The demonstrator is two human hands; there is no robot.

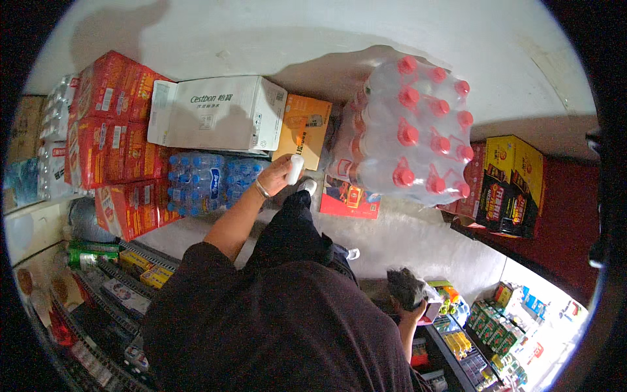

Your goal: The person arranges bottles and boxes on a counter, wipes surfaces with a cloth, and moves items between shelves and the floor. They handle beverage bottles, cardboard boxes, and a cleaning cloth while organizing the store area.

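My left hand [275,177], with a bracelet at the wrist, grips a small white cylindrical object [294,169] whose kind I cannot tell. It is held in front of an orange carton [306,122] and near shrink-wrapped water bottles with blue caps [196,181]. At the lower right my right hand [411,313] is closed around a dark, bundled item [405,288], perhaps in a plastic bag; its kind is unclear. That hand is beside a shelf of packaged goods, and its fingers are partly hidden.
A white Cestbon carton [210,115] and red cartons [122,132] stand along the wall. Large shrink-wrapped bottles with red caps [416,132] are stacked at the right, near a yellow and black carton [512,186]. Store shelves [453,343] flank me. A flat red carton [349,198] is below the bottles.
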